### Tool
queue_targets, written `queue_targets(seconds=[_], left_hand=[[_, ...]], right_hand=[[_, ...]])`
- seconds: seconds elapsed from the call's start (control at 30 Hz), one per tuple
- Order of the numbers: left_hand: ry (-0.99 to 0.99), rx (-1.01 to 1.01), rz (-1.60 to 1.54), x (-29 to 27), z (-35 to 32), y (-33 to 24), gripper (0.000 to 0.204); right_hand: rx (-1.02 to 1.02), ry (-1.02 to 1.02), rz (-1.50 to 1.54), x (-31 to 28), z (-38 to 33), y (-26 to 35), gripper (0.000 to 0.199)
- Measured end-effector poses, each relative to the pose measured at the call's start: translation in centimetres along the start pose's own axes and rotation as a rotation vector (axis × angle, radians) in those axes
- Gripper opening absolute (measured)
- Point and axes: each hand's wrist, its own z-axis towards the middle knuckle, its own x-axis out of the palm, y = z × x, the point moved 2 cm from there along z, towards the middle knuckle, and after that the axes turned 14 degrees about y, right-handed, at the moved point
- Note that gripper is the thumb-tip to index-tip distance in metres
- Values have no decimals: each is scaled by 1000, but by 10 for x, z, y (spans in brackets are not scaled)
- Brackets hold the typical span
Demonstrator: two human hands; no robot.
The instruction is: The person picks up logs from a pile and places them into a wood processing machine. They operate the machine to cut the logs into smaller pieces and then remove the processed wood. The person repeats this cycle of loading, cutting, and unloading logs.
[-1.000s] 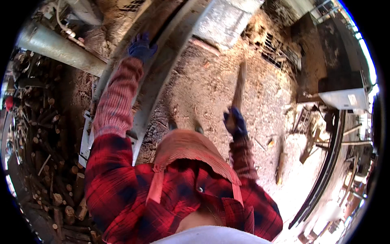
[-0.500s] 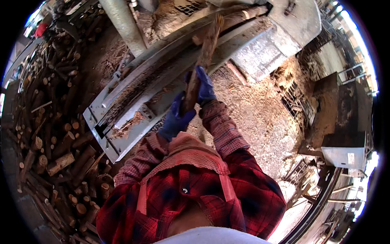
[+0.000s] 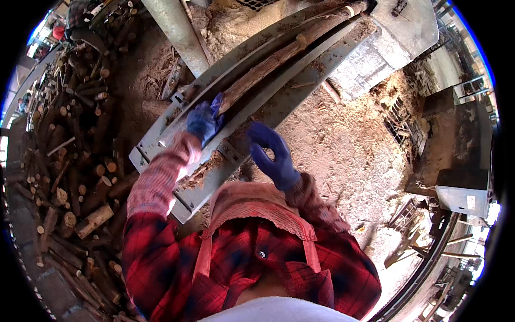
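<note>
A long bark-covered log [image 3: 263, 72] lies in a metal trough [image 3: 300, 94] that slopes from near left to far right. My left hand [image 3: 203, 122], in a blue glove, is closed about the log's near end, low in the trough; part of its grip is hidden. My right hand [image 3: 274, 156], gloved in the same blue, hangs over the trough's near side with its fingers curved and thumb apart. Nothing is in it, and it does not touch the log. Ahead of the log, a pale-ended piece of wood [image 3: 354, 9] sits by the machine's opening.
A large heap of cut logs [image 3: 96, 220] fills the left side. Wood chips [image 3: 332, 145] cover the ground to the right. A thick metal pipe [image 3: 177, 35] rises behind the trough. Dark metal boxes [image 3: 456, 145] stand at far right. Another person [image 3: 78, 21] is at the far left.
The log has gone from being held raised in both hands to lying along the trough. My left hand moved left to its near end; my right hand let go and drew back toward me.
</note>
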Motion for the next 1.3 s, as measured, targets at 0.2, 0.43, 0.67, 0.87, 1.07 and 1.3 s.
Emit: queue_targets(seconds=[0.2, 0.43, 0.67, 0.87, 1.07, 1.3], left_hand=[[-91, 77, 235, -18, -2, -69, 49], [-581, -201, -357, 102, -201, -99, 44], [-1458, -1560, -1635, 400, -636, -149, 14], [-2437, -1715, -1790, 538, -729, -304, 27], [-2260, -1723, -2006, 608, -743, -302, 22], [-1997, -1938, -1639, 644, -825, -230, 36]], right_hand=[[49, 185, 49, 14, -31, 14, 42], [251, 960, 211, 48, -61, -56, 23], [340, 1805, 147, 148, -177, -68, 24], [361, 2102, 57, 287, -241, -82, 30], [675, 2059, -5, 423, -353, -114, 33], [440, 2490, -395, 476, -447, -163, 37]])
